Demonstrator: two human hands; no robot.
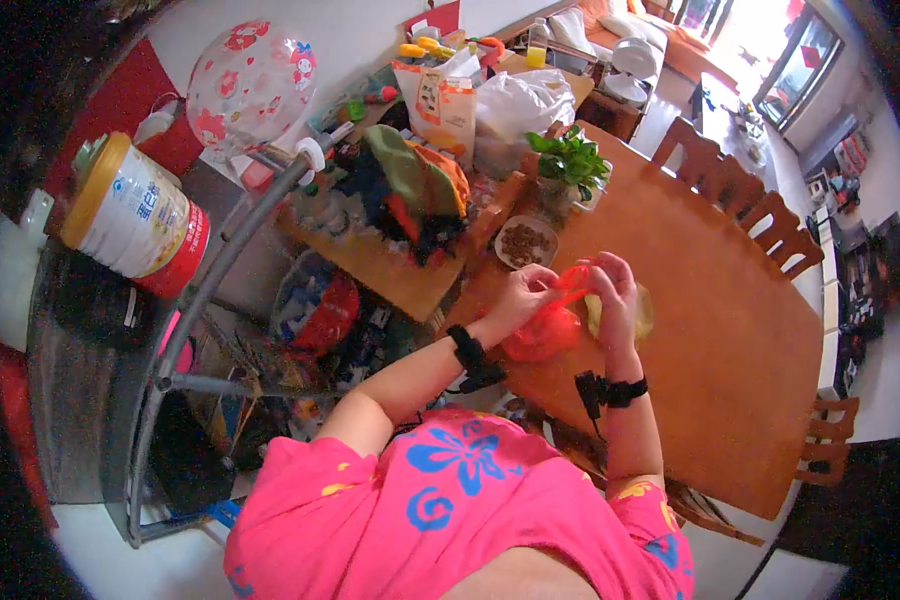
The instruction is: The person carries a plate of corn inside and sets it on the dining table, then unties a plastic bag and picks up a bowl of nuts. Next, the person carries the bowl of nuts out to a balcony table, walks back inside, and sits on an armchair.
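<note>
Both hands are pinched on the top of a red plastic bag (542,335) at the near left side of the wooden table (710,350). My left hand (522,297) grips one side of the gathered plastic, and my right hand (615,285) holds the other side close by. The bag's lower part bulges and rests on the table; its contents cannot be made out. Behind my right wrist lies a yellowish translucent item (642,315), partly hidden. Just beyond my left hand stands a white dish (505,262) of small brown pieces.
A leafy green plant (570,165) stands past the dish. To the left, a cluttered shelf holds cloths (415,185), a white plastic bag (520,105) and a paper package (440,110). A grey metal frame (220,260), a large tin (135,215) and a balloon (250,90) are farther left. Wooden chairs (710,165) line the far side.
</note>
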